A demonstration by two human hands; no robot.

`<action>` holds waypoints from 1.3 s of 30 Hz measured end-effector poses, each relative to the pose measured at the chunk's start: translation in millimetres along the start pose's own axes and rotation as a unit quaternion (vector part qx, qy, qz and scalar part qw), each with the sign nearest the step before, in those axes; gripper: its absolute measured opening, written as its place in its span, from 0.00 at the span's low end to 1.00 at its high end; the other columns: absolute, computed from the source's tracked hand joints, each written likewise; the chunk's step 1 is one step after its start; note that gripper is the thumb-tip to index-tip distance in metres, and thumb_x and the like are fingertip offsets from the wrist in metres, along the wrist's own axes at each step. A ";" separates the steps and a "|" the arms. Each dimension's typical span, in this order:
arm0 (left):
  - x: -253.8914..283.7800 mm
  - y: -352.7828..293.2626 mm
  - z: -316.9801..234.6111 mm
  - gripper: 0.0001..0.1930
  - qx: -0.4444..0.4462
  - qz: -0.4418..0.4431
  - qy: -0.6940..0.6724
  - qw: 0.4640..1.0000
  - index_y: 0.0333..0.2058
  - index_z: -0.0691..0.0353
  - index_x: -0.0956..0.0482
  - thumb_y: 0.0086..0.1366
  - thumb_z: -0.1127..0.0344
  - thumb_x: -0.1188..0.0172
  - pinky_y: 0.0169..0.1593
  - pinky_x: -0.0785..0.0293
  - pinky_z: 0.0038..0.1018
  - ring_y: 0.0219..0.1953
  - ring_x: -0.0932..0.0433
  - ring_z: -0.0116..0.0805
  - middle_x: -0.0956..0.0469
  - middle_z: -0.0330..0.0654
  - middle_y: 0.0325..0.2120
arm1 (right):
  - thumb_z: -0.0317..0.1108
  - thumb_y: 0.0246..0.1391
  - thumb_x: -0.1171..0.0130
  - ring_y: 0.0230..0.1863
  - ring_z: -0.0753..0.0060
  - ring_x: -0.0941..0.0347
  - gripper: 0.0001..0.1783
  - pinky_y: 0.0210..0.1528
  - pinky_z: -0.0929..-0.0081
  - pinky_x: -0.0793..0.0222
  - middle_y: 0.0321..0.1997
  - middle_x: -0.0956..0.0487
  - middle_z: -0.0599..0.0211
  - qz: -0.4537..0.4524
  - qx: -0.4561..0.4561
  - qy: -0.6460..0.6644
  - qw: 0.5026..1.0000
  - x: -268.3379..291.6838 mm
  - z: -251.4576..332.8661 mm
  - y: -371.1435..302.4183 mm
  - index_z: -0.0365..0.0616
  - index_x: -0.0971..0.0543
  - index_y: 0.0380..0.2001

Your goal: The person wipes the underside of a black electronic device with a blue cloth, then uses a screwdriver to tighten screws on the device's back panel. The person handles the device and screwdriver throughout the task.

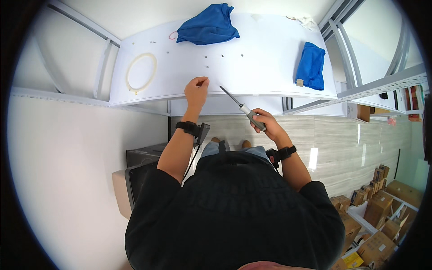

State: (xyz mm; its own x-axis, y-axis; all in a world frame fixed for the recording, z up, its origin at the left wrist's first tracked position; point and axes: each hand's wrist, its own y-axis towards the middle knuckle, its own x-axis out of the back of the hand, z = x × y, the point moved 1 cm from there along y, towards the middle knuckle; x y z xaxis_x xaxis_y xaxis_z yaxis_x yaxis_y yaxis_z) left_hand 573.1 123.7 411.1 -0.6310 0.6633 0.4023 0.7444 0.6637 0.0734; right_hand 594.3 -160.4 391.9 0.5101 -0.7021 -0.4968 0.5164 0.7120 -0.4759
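My right hand point(265, 122) is wrapped round the grey handle of a screwdriver point(245, 109). Its dark shaft points up and left, the tip over the white tabletop point(265, 76) near its front edge. To the left of that tip, my left hand point(196, 89) is closed in a pinch above the table; whatever lies between its fingertips is hidden or too small to name. Just beyond it lie several small screw-like pieces, among them a dark one point(222, 56) and a paler one point(207, 67). None of them touches either hand.
A cream ring point(129, 72) lies at the table's left. Blue cloths rest at the back point(207, 27) and at the right point(309, 65). Grey metal posts point(346, 54) frame the table's right end. Cardboard boxes point(378, 209) stand at the lower right, and a black case point(141, 157) sits left of me.
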 end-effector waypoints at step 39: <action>163.1 -245.3 137.9 0.12 0.303 -0.280 -0.438 0.799 0.50 0.60 0.31 0.70 0.64 0.55 0.39 0.21 0.28 0.34 0.21 0.31 0.22 0.44 0.39 | 0.40 0.57 0.47 0.21 0.81 0.35 0.20 0.22 0.80 0.40 0.29 0.23 0.67 0.283 -0.252 -0.229 0.897 -160.5 -131.4 56.1 0.41 0.30 0.49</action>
State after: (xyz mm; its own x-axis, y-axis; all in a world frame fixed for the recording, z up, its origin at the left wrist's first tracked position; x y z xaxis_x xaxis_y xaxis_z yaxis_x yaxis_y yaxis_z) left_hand 257.4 116.7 332.9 -0.9362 0.0153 -0.3512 0.2177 0.8098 -0.5448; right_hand 451.0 -6.0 349.6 0.8807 -0.0757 -0.4675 -0.2323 0.7912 -0.5657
